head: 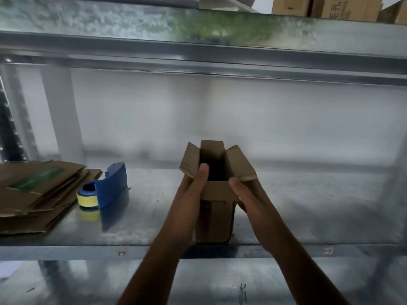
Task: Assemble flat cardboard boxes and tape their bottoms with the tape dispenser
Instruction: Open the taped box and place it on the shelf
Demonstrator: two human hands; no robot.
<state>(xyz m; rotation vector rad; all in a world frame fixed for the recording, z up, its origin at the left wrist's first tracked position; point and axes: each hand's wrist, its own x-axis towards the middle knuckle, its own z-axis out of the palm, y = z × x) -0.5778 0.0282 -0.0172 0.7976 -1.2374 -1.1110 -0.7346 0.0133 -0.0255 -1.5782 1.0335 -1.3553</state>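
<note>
Left hand [193, 184] and right hand [245, 195] raised, apparently gripping.

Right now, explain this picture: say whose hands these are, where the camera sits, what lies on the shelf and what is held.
No machine here: a person works with bare hands, and one camera worn on the head looks forward and down at them. The left hand and right hand hold a small cardboard box upright on a metal shelf, its upper flaps open. To the left lie a blue tape dispenser with a yellow roll and a stack of flat cardboard boxes. More cartons stand on the shelf above.
</note>
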